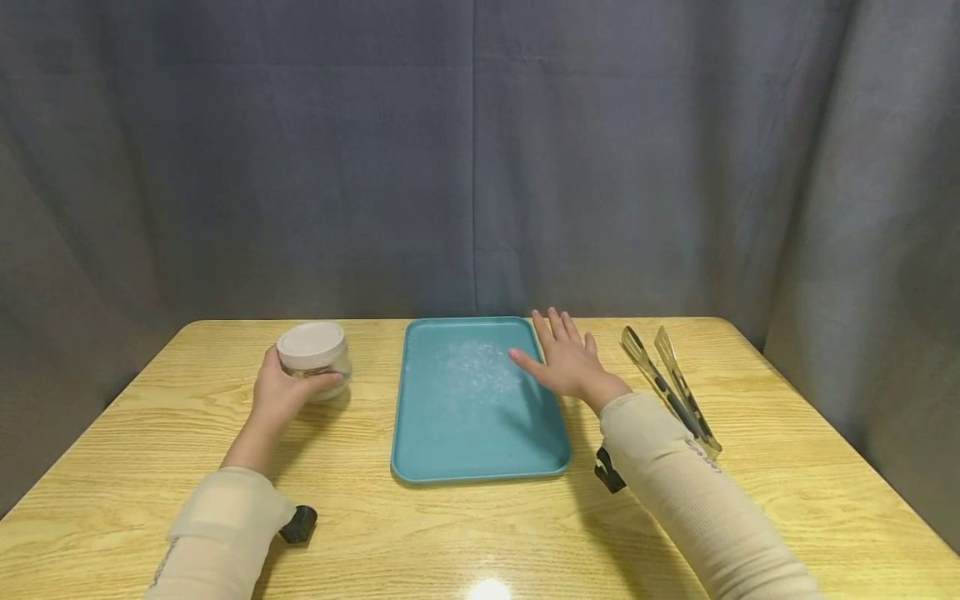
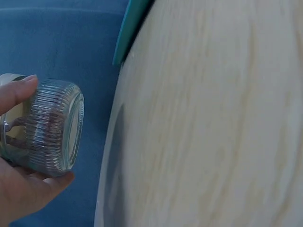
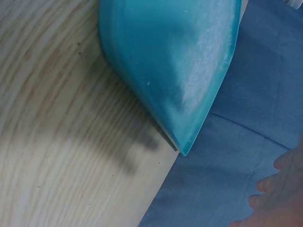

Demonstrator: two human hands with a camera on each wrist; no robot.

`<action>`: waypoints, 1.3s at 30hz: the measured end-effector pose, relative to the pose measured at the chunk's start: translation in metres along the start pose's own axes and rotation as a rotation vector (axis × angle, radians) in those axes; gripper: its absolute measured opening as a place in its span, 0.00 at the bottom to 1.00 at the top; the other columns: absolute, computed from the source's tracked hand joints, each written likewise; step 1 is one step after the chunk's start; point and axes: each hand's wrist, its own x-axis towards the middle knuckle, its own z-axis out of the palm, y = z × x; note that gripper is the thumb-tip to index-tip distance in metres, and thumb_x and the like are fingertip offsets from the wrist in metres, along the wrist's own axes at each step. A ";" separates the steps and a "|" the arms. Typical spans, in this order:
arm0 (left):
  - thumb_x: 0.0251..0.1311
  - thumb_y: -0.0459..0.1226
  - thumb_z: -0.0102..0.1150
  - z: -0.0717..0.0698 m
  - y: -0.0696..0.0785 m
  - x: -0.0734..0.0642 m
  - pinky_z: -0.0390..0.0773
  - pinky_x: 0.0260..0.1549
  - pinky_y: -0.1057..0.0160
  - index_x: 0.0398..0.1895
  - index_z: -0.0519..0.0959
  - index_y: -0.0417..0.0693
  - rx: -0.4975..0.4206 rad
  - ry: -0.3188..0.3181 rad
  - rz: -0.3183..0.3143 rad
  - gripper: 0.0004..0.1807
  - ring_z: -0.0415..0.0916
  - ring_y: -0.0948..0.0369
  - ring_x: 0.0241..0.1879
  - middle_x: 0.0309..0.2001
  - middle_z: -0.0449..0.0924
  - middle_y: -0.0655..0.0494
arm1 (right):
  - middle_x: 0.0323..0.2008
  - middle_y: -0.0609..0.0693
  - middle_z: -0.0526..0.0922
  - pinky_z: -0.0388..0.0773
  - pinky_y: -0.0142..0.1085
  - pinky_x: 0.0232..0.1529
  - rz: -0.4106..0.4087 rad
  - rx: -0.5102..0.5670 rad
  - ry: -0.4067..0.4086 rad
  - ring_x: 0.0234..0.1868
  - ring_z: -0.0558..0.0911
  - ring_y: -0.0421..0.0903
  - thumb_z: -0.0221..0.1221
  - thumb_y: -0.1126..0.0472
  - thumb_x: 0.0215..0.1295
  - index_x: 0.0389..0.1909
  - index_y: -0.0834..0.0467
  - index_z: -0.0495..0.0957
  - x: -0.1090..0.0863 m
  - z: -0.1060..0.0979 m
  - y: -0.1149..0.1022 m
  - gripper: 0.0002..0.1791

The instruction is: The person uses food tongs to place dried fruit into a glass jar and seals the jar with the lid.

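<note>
On the left side, my left hand (image 1: 279,390) grips a ribbed clear glass jar (image 2: 52,125) with a white lid (image 1: 311,340). Thumb and fingers wrap round opposite sides of it, and its base shows apart from the table in the left wrist view. What is inside the jar is hard to make out. My right hand (image 1: 567,360) is spread, fingers straight and holding nothing, over the right edge of a teal tray (image 1: 450,446). White powdery marks cover part of the tray's middle. In the right wrist view only that hand's fingertips (image 3: 267,183) show at the lower right.
Metal tongs (image 1: 678,396) with dark grips lie spread on the wooden table (image 1: 465,533), right of the tray and partly behind the right forearm. A grey curtain (image 1: 337,167) hangs behind the table's far edge and along the sides.
</note>
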 end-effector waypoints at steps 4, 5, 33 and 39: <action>0.38 0.39 0.69 -0.003 -0.007 0.002 0.48 0.55 0.47 0.64 0.40 0.41 -0.009 -0.032 -0.008 0.55 0.47 0.44 0.59 0.60 0.50 0.40 | 0.65 0.58 0.36 0.33 0.57 0.55 0.006 -0.009 -0.005 0.63 0.33 0.53 0.33 0.30 0.56 0.66 0.55 0.37 -0.001 0.003 0.002 0.45; 0.38 0.39 0.69 -0.004 -0.009 0.002 0.48 0.55 0.46 0.64 0.40 0.41 -0.010 -0.040 -0.011 0.55 0.47 0.43 0.59 0.60 0.49 0.40 | 0.65 0.58 0.36 0.33 0.57 0.55 0.008 -0.012 -0.005 0.63 0.33 0.53 0.32 0.30 0.56 0.66 0.55 0.38 -0.001 0.004 0.003 0.45; 0.38 0.31 0.68 -0.009 -0.038 0.002 0.51 0.54 0.47 0.64 0.38 0.44 -0.058 -0.045 -0.041 0.55 0.47 0.43 0.58 0.61 0.47 0.40 | 0.65 0.58 0.39 0.34 0.57 0.55 0.015 0.014 0.016 0.64 0.35 0.53 0.35 0.32 0.57 0.66 0.58 0.40 -0.002 0.018 0.006 0.45; 0.41 0.37 0.67 -0.012 -0.035 0.003 0.48 0.55 0.45 0.64 0.31 0.43 -0.005 -0.092 -0.063 0.57 0.44 0.41 0.59 0.61 0.42 0.37 | 0.65 0.58 0.38 0.34 0.57 0.56 0.017 0.026 0.024 0.64 0.34 0.52 0.35 0.32 0.57 0.66 0.59 0.39 -0.002 0.017 0.005 0.45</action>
